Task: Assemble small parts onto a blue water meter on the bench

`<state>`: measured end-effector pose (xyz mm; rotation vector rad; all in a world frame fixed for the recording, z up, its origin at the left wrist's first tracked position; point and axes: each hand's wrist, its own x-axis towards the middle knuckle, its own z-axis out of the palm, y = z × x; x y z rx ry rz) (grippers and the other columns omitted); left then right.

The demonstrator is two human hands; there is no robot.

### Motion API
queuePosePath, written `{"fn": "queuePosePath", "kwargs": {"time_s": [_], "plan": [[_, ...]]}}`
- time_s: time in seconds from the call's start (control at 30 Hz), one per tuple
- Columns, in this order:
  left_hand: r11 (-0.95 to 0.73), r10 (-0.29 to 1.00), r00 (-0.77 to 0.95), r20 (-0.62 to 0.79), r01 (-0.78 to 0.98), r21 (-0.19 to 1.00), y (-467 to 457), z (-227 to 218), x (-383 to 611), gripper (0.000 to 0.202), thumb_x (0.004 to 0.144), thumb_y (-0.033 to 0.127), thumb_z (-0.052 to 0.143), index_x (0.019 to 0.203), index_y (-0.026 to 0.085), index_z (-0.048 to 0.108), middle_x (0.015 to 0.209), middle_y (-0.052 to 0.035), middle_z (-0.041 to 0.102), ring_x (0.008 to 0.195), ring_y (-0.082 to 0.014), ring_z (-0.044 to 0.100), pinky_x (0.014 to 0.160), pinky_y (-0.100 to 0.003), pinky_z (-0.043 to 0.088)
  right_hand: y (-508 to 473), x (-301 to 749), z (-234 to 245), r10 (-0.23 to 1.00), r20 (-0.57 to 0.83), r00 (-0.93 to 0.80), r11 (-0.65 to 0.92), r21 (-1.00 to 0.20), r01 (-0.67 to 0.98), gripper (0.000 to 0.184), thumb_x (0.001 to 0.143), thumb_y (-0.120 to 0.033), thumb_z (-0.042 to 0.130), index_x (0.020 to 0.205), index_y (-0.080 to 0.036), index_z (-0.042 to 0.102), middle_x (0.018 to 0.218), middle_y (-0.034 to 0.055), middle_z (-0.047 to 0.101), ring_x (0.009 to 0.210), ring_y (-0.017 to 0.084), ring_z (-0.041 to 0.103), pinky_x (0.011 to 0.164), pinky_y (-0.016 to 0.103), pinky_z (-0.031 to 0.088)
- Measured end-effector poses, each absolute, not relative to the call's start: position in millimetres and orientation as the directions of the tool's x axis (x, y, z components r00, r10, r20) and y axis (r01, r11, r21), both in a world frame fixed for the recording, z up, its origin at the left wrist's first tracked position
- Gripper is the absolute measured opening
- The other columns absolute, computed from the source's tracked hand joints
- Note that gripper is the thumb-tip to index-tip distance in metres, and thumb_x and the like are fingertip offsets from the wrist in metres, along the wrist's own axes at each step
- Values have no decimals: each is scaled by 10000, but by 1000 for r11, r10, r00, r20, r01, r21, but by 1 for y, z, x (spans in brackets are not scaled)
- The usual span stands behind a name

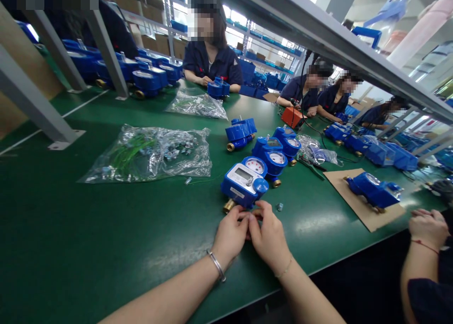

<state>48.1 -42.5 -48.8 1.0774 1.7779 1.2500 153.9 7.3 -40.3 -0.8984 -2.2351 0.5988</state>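
A blue water meter (241, 180) with a grey display panel, a round dial and brass fittings stands on the green table. Right at its near side, my left hand (231, 229) and my right hand (267, 229) meet, thumbs and fingertips pinched together. Whatever is between the fingers is too small or hidden to name. A small clear-blue piece (279, 206) lies just right of the meter. Left of it, a plastic bag (152, 154) contains green wires and many small pale seals, and another small piece (188, 180) rests beside the bag.
More blue meters (271, 154) stand behind, near green-handled pliers (313, 166). Another meter (373, 189) lies on cardboard (371, 222) at right, close to a co-worker's hands (428, 227). Grey shelf legs (38, 102) rise at left; a beam crosses overhead. Several people sit opposite.
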Motion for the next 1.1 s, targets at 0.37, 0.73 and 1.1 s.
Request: {"fn": "queuePosePath", "kwargs": {"time_s": [0.37, 0.73, 1.1], "plan": [[280, 955, -250, -161, 572, 771, -89, -8, 27, 136, 721, 170, 499, 741, 213, 626, 603, -8, 605, 601, -184, 548, 574, -268, 308, 29, 212, -66, 700, 423, -575, 699, -571, 431, 396, 832, -189, 475, 1228, -196, 459, 1169, 121, 543, 1102, 240, 491, 930, 470, 425], [223, 939, 210, -273, 234, 946, -91, 28, 28, 285, 849, 279, 424, 1000, 157, 632, 889, -46, 672, 758, -158, 618, 716, -251, 462, -10, 184, -54, 851, -101, -515, -285, -913, -291, 253, 802, -221, 497, 1051, -198, 531, 1053, 65, 576, 880, 164, 612, 808, 349, 497], [-202, 976, 54, 213, 602, 772, -64, 6, 36, 187, 872, 209, 452, 855, 204, 637, 987, -23, 604, 928, -144, 551, 845, -260, 419, -8, 188, -47, 935, -8, -355, -63, -988, -144, 355, 861, -412, 503, 1142, -196, 508, 789, 2, 570, 652, 95, 520, 629, 237, 434]]}}
